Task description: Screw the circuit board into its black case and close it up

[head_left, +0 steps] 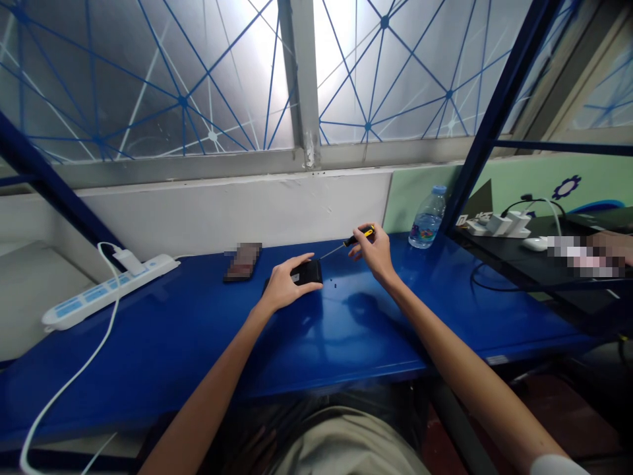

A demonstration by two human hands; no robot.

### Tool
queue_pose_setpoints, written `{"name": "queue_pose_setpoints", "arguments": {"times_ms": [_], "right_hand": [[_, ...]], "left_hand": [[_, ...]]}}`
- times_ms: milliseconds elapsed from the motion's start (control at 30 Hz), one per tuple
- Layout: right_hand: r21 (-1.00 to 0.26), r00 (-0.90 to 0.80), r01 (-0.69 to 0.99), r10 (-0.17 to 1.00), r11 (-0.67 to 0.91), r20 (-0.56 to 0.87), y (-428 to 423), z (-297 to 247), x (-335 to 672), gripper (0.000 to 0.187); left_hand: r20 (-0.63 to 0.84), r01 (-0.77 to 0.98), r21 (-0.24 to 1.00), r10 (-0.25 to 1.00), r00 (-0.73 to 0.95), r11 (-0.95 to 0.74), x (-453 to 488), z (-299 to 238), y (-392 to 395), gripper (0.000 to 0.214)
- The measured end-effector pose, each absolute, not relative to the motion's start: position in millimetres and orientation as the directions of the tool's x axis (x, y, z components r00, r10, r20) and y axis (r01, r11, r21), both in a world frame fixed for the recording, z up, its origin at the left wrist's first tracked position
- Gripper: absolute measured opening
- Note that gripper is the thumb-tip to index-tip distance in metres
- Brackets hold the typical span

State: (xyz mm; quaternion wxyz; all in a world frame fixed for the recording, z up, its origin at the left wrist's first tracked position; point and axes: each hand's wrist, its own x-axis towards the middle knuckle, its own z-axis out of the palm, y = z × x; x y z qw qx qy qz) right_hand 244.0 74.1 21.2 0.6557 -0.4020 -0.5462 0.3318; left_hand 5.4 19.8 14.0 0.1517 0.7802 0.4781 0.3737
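My left hand is closed around a black box-shaped device on the blue tabletop, thumb along the near side and fingers along the far side. A small pale label shows on the device; its left part is hidden by my hand. In my right hand is a screwdriver with a black and yellow handle, gripped by the fingers. Its thin shaft slants down to the left, the tip at the device's far right corner; whether it touches I cannot tell. Several tiny dark bits, perhaps screws, lie just right of the device.
A phone-like dark object, partly blurred out, lies left of my hands. Farther left is a white power strip with a plug and cable. A water bottle stands at the back right. Blue frame posts rise both sides; another person's hand shows far right.
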Motion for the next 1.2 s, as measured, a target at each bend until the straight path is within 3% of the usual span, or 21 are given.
{"name": "queue_pose_setpoints", "arguments": {"times_ms": [200, 467, 1200], "right_hand": [[-0.882, 0.184, -0.030, 0.870, 0.470, 0.458, 74.5, 21.7, 244.3, 0.031], [-0.857, 0.205, 0.120, 0.832, 0.502, 0.516, 72.6, 20.1, 247.2, 0.037], [-0.881, 0.093, 0.005, 0.877, 0.473, 0.471, 71.5, 21.9, 244.9, 0.042]], "left_hand": [[0.420, 0.641, 0.590, 0.865, 0.275, -0.491, 5.9, 15.4, 19.0, 0.073], [0.432, 0.629, 0.599, 0.861, 0.268, -0.496, 6.0, 15.6, 19.1, 0.072], [0.427, 0.658, 0.568, 0.861, 0.278, -0.494, 5.0, 15.2, 19.6, 0.070]]}}
